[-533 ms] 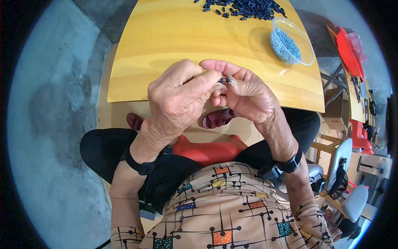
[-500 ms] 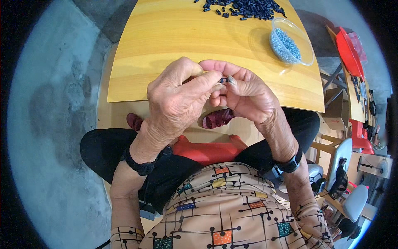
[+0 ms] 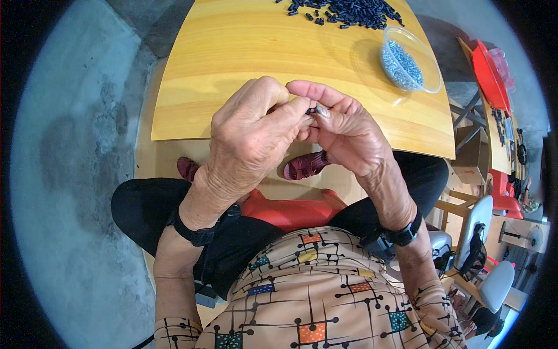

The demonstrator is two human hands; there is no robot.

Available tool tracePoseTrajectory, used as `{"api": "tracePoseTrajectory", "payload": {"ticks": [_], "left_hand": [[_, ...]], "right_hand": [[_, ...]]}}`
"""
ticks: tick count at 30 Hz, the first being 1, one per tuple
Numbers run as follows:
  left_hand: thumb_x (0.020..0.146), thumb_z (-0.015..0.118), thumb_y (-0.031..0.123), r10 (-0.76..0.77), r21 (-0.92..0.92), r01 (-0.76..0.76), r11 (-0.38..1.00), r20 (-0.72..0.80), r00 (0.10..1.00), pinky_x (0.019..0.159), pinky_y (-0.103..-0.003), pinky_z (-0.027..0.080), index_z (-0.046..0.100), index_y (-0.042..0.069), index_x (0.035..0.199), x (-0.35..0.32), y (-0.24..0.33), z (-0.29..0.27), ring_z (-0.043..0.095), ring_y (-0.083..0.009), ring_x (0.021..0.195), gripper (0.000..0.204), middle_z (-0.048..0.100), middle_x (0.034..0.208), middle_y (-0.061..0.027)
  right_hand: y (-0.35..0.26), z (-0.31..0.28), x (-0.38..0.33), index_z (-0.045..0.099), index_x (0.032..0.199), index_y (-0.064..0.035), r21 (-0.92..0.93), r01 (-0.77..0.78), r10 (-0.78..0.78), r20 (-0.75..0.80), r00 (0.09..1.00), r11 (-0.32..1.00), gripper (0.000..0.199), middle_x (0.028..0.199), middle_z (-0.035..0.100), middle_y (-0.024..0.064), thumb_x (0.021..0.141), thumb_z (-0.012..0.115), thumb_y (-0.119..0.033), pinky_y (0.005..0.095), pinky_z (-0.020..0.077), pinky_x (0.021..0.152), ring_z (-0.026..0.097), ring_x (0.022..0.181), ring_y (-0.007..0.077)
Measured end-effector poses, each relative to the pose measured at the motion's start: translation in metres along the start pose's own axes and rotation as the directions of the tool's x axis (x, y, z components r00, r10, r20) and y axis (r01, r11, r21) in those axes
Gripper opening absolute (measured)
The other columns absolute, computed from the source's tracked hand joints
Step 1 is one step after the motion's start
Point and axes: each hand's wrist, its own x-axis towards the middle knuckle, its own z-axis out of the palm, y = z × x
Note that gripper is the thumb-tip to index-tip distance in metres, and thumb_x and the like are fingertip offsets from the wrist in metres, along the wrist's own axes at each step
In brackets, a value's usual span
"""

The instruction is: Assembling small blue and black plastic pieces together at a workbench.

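A small dark piece [image 3: 311, 110] sits between my two hands, just above the near edge of the table. My left hand [image 3: 247, 131] pinches one end of it between thumb and forefinger. The other end rests against the thumb and curled fingers of my right hand [image 3: 354, 128], whose forefinger reaches out toward my left hand. Fingers cover most of the piece. Many similar small dark pieces [image 3: 363, 13] lie heaped at the far side of the table. A clear round plastic tub [image 3: 433, 88] with small shiny silvery-blue parts stands at the right.
The yellow wooden table [image 3: 232, 58] stretches out in front of me. A red stool [image 3: 296, 212] shows between my legs. On the right are another table with a red tray [image 3: 488, 75], a cardboard box [image 3: 472, 157] and chairs [image 3: 478, 224]. A grey wall [image 3: 70, 174] runs along the left.
Both hands have shifted slightly, with less of the dark piece showing between the fingertips. My right forefinger has moved a little up and right. The heap and tub stay in place.
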Motion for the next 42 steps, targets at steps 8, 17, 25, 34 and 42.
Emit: {"api": "tracePoseTrajectory", "payload": {"ticks": [8, 17, 25, 34, 42], "left_hand": [[0.063, 0.071, -0.001, 0.017, -0.058, -0.018, 0.998, -0.015, 1.000, 0.052, -0.027, 0.045, 0.066, 0.001, 0.089, -0.003, -0.002, -0.001, 0.055, -0.0188, 0.061, 0.026, 0.054, 0.070, -0.0070], [0.050, 0.069, 0.009, 0.156, 0.022, -0.155, 0.988, -0.054, 0.986, 0.063, -0.030, 0.040, 0.067, 0.007, 0.075, 0.003, 0.004, 0.002, 0.048, -0.0166, 0.063, 0.025, 0.046, 0.067, -0.0003], [0.048, 0.069, 0.014, 0.056, -0.010, -0.056, 0.998, 0.007, 0.998, 0.087, -0.044, 0.039, 0.069, 0.009, 0.079, 0.001, 0.018, -0.002, 0.050, -0.0185, 0.074, 0.031, 0.048, 0.073, 0.0008], [0.059, 0.070, 0.013, 0.023, 0.000, -0.023, 1.000, 0.046, 0.999, 0.092, -0.050, 0.037, 0.070, 0.012, 0.087, 0.004, 0.023, -0.006, 0.050, -0.0204, 0.077, 0.028, 0.044, 0.077, -0.0014], [0.060, 0.070, 0.012, 0.103, 0.035, -0.104, 0.994, 0.031, 0.994, 0.092, -0.050, 0.037, 0.070, 0.013, 0.089, 0.004, 0.016, -0.006, 0.051, -0.0208, 0.078, 0.029, 0.046, 0.078, -0.0013]], "right_hand": [[-0.002, 0.006, -0.004, 0.048, 0.120, 0.0043, -0.111, 0.007, -0.002, 0.042, 0.999, 0.994, 0.053, 0.096, 0.059, 0.0073, 0.083, 0.063, -0.031, 0.0256, 0.0462, 0.076, 0.055, 0.087, 0.0138], [-0.014, 0.002, -0.016, 0.059, 0.104, 0.0002, -0.281, -0.173, 0.216, 0.131, 0.968, 0.944, 0.052, 0.089, 0.063, 0.0078, 0.077, 0.066, -0.043, 0.0215, 0.0471, 0.069, 0.059, 0.077, 0.0106], [-0.011, 0.003, -0.016, 0.063, 0.097, -0.0033, -0.322, -0.165, 0.210, 0.111, 0.971, 0.932, 0.048, 0.081, 0.065, 0.0027, 0.068, 0.075, -0.039, 0.0147, 0.0409, 0.050, 0.059, 0.066, 0.0047], [-0.008, 0.004, -0.018, 0.063, 0.097, 0.0008, -0.126, -0.181, 0.198, 0.141, 0.970, 0.975, 0.035, 0.080, 0.065, 0.0087, 0.073, 0.073, -0.023, 0.0206, 0.0484, 0.064, 0.060, 0.069, 0.0111], [-0.018, 0.013, -0.020, 0.065, 0.096, -0.0009, -0.186, -0.173, 0.190, 0.079, 0.979, 0.967, 0.030, 0.081, 0.064, 0.0060, 0.073, 0.073, -0.018, 0.0208, 0.0474, 0.064, 0.059, 0.066, 0.0102]]}}
